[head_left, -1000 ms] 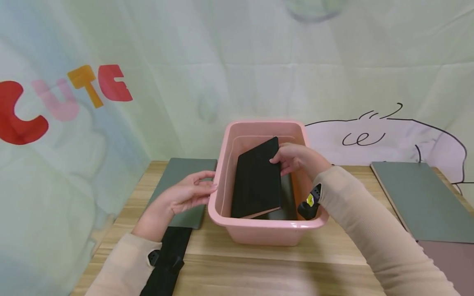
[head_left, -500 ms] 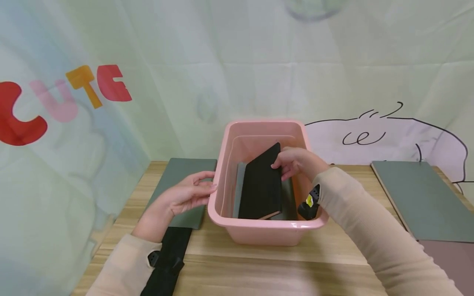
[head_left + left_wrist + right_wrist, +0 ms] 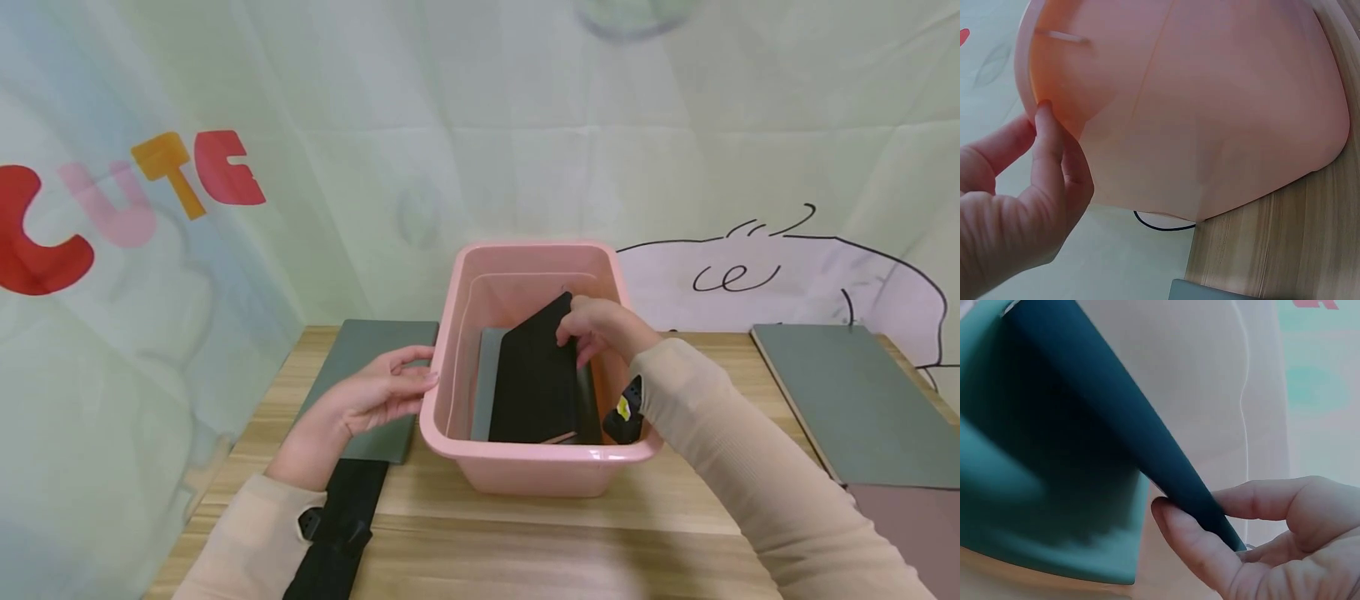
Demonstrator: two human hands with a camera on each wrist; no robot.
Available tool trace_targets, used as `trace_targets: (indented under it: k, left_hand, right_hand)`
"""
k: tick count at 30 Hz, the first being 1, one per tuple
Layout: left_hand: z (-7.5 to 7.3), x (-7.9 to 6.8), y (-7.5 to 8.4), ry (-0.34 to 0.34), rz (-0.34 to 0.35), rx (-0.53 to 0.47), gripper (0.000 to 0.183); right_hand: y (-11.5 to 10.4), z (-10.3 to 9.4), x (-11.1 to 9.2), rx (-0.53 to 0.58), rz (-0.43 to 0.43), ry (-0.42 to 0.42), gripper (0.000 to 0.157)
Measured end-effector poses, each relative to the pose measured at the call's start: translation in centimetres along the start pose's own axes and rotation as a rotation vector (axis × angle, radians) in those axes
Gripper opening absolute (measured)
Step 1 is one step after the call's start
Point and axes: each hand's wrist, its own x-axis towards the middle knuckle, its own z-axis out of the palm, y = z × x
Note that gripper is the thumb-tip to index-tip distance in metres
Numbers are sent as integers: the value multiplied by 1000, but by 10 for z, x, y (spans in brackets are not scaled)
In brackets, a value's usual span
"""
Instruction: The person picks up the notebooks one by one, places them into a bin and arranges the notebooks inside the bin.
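A pink plastic basin [image 3: 528,475] stands on the wooden table. My left hand [image 3: 386,387] pinches its left rim, with the fingers under the lip in the left wrist view. Inside the basin, my right hand [image 3: 596,327] pinches a black notebook [image 3: 534,375] by its upper right edge. The notebook is tilted, its right side raised, as its spine in the right wrist view also shows. Beneath it lies a grey-green notebook [image 3: 486,383], only its left strip showing. Another dark cover [image 3: 587,404] shows to the right of the held notebook; its full shape is hidden.
Left of the basin lies a grey-green notebook [image 3: 375,342], with a black one [image 3: 356,487] nearer, partly under my left forearm. At the right are a large grey-green notebook [image 3: 855,400] and a mauve one [image 3: 911,533]. A printed curtain [image 3: 465,108] hangs behind.
My right hand has moved the black notebook slightly right and lower in the basin, uncovering the grey-green strip at its left. My left hand has stayed on the rim.
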Motion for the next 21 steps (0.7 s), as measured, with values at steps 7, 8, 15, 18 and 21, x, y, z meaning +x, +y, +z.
trace_targets:
  k: [7, 8, 15, 18, 21]
  left_hand:
    - [1, 0, 0, 7, -7, 1, 51]
    - [1, 0, 0, 8, -9, 0, 51]
    - [1, 0, 1, -1, -6, -1, 53]
    - [1, -1, 1, -4, -5, 2, 53]
    - [1, -1, 2, 1, -5, 4, 53]
  right_hand:
    - [0, 1, 0, -14, -2, -3, 73]
    - [-1, 1, 0, -13, -2, -4, 73]
    - [-2, -2, -5, -92, -41, -2, 66]
    - [-3, -3, -6, -90, -58, -19, 54]
    - [-6, -3, -8, -48, -77, -42, 44]
